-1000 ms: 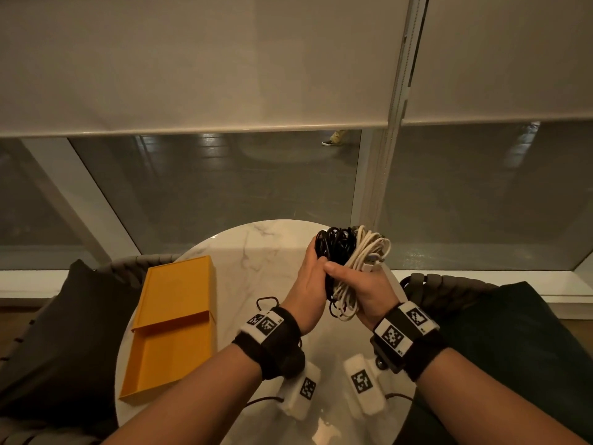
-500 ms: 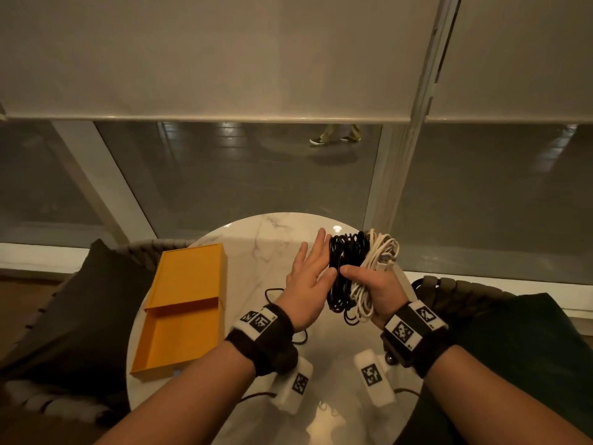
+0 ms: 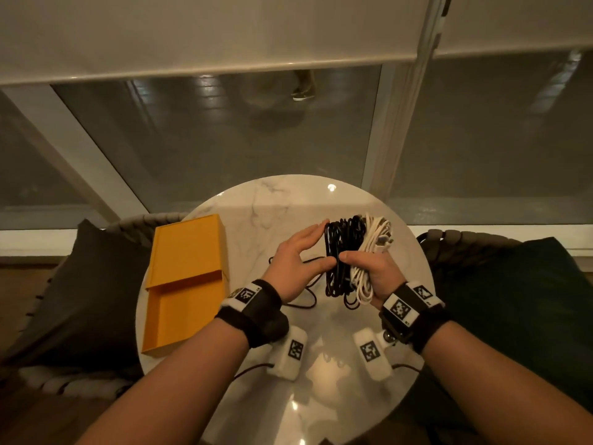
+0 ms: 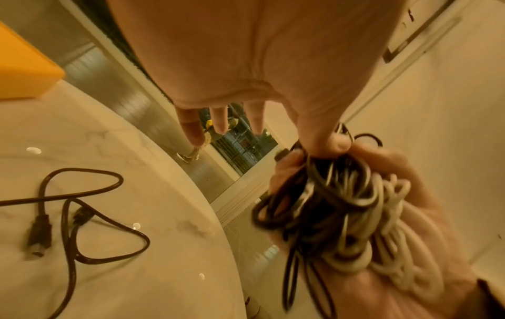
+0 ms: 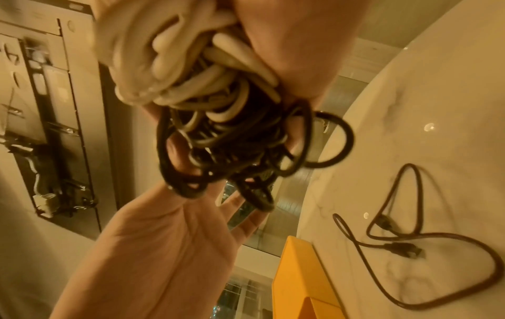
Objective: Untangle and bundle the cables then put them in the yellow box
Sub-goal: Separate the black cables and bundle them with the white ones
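My right hand point(image 3: 373, 274) clasps the cable bundle point(image 3: 351, 252) — black coils on the left, white coils on the right — at centre frame in the head view, thumb across the front, above the marble table point(image 3: 282, 203). My left hand point(image 3: 293, 258) lies flat-fingered against the bundle's left side, thumb tip meeting the black coils. The yellow box point(image 3: 184, 277), partly slid open, sits at left of centre. A loose black cable point(image 4: 73, 215) rests on the tabletop — lower left of the left-wrist view.
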{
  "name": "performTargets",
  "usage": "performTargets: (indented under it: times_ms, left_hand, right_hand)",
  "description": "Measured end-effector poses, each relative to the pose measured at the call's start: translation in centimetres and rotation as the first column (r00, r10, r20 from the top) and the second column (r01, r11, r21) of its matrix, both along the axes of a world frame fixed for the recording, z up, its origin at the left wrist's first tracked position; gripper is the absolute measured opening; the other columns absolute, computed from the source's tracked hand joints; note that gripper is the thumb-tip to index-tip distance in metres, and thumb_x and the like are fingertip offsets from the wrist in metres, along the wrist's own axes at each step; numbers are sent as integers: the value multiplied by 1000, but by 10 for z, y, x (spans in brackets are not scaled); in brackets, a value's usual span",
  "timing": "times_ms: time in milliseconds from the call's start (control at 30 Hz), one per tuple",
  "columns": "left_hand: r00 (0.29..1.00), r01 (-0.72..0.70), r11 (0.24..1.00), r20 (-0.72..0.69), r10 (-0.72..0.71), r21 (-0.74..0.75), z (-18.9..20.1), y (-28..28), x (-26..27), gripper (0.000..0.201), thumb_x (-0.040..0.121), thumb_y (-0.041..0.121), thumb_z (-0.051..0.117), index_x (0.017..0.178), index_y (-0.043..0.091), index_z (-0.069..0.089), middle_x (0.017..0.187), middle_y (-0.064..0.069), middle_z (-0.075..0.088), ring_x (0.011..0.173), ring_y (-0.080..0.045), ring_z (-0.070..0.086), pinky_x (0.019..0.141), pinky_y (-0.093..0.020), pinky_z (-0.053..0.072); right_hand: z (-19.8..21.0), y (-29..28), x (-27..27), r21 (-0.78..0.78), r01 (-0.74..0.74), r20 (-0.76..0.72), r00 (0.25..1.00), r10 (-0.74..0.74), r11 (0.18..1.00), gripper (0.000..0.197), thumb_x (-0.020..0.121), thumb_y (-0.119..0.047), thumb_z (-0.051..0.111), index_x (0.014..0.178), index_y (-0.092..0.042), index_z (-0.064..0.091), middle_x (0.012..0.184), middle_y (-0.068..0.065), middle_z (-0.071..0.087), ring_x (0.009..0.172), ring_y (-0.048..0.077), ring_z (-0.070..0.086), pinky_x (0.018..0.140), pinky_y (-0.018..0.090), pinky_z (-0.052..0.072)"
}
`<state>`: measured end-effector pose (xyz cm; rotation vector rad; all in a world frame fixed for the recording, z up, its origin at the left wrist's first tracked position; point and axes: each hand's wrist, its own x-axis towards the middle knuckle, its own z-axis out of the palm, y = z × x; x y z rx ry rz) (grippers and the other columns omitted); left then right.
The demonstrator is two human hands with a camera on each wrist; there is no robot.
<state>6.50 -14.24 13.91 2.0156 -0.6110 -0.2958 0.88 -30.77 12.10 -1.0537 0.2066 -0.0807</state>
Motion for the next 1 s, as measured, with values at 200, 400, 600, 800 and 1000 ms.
performTargets:
  times_ms: [200,400,600,800,1000]
  left_hand:
    - [973,-174,983,-145,180,55,-40,33,11,60,83,33,77,138,35,52,130,10,57,112,-9,56,94,-25,45]
    - [913,-286,920,-217,347,269,-100,54,20,33,94,25,61,127,24,57,125,5,59,104,-16,61,92,-30,49]
    - [895,-221,848,-245,372,482,-141,51,19,36,92,23,58,127,21,54,130,-3,57,109,-18,55,93,-28,43]
    - [964,-68,715,-139,227,696,-153,35,19,19,93,36,49,105,23,58,106,-1,65,93,-22,61,84,-37,53]
    - [989,-130,800,21,145,586,-139,0,24,18,97,35,41,89,21,50,81,0,61,73,-23,57,64,-34,47]
  right_hand:
    - [-34,-5,-1,-1,150,-195,970,-148,989,11,72,-1,73,78,-8,80,86,23,71,77,37,70,76,51,59]
    - [-58,-12,1,-25,220,-269,938,-219,975,13,87,9,60,83,-1,67,67,13,68,59,25,70,54,33,60]
    - [-80,-9,0,-76,130,-305,941,-147,989,16,83,4,67,89,-4,78,94,27,73,84,41,72,78,51,60]
    - [-91,-16,7,-128,114,-343,927,-152,985,10,75,2,74,80,-6,78,83,23,73,74,37,72,68,45,60]
    - [-94,-27,13,-123,136,-366,914,-172,983,31,58,-12,81,87,-4,76,90,25,73,86,42,70,83,54,57]
